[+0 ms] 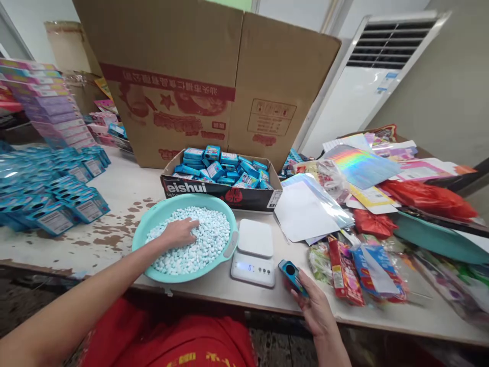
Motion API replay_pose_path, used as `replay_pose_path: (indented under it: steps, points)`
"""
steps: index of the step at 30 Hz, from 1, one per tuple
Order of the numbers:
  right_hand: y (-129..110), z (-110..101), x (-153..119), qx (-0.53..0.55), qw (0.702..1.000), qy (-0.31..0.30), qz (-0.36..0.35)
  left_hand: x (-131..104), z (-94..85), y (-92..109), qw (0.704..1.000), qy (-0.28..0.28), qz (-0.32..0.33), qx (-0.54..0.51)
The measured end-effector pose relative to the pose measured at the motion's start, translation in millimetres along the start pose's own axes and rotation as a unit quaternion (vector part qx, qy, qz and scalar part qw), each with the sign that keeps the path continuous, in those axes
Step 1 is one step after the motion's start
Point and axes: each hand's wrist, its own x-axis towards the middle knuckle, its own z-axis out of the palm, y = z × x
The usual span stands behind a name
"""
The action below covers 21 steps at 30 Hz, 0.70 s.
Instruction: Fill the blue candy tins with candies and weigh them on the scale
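Note:
My left hand reaches into a mint-green basin full of small white and pale-blue candies. Its fingers are apart, resting among the candies, with some tips hidden. In my right hand is a small blue box, tilted, with a dark round hole at its near-left end; the fingers wrap round it. Between basin and box sits a white digital scale, its display lit and its plate bare. Behind the basin, an open carton is heaped with similar blue boxes.
Rows of blue boxes stand at left, before stacked pink and purple packs. A large cardboard box rises behind. Card sheets, candy packets and red bags crowd the right. The table's front edge runs near me.

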Motion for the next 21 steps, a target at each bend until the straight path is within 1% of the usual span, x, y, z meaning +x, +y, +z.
replay_pose_path:
  steps: [1, 3, 7, 9, 10, 11, 12, 13, 15, 16, 17, 18, 19, 21]
  points:
    - [1.0, -2.0, 2.1, -0.019, 1.000, 0.015, 0.001, 0.6, 0.4, 0.6, 1.000, -0.001, -0.003, 0.002]
    - [-1.6, -4.1, 6.0, -0.048, 0.999, 0.024, 0.001, 1.6, 1.1, 1.1, 1.000, -0.002, -0.005, 0.002]
    - [-12.2, -7.8, 15.0, -0.070, 0.998, -0.006, 0.000, 4.3, 1.9, -0.2, 1.000, -0.003, -0.001, -0.002]
    - [-14.7, -10.5, 20.6, -0.120, 0.993, -0.014, -0.004, 5.3, 2.0, -1.1, 1.000, -0.005, -0.002, -0.007]
    - [-15.6, -12.0, 23.6, -0.166, 0.986, -0.006, -0.009, 5.5, 1.9, -1.5, 1.000, -0.005, -0.001, -0.011]
    - [-16.6, -13.3, 26.5, -0.226, 0.974, 0.009, -0.016, 5.4, 1.8, -1.8, 1.000, -0.005, -0.002, -0.017]
    - [-18.1, -14.4, 29.3, -0.297, 0.954, 0.031, -0.023, 5.1, 1.5, -2.1, 1.000, -0.005, -0.003, -0.023]
    - [-20.2, -15.2, 31.8, -0.371, 0.927, 0.055, -0.033, 4.6, 1.2, -2.3, 1.000, -0.004, -0.003, -0.031]
    - [-25.4, -16.0, 36.1, -0.494, 0.862, 0.088, -0.064, 3.4, 0.3, -2.8, 0.999, -0.001, -0.001, -0.045]
    - [-27.4, -16.4, 37.9, -0.539, 0.833, 0.096, -0.079, 2.9, -0.1, -3.1, 0.999, -0.001, -0.001, -0.050]
    - [-28.3, -17.2, 39.6, -0.568, 0.811, 0.101, -0.098, 2.3, -0.5, -3.5, 0.998, -0.003, -0.002, -0.055]
    - [-27.4, -18.9, 41.0, -0.583, 0.797, 0.102, -0.124, 1.7, -0.8, -3.9, 0.998, -0.006, -0.005, -0.059]
    - [-24.4, -21.8, 42.4, -0.586, 0.789, 0.105, -0.155, 1.0, -1.0, -4.3, 0.998, -0.011, -0.009, -0.064]
    - [-12.4, -31.5, 44.7, -0.570, 0.782, 0.115, -0.225, -0.7, -1.5, -4.9, 0.997, -0.019, -0.011, -0.076]
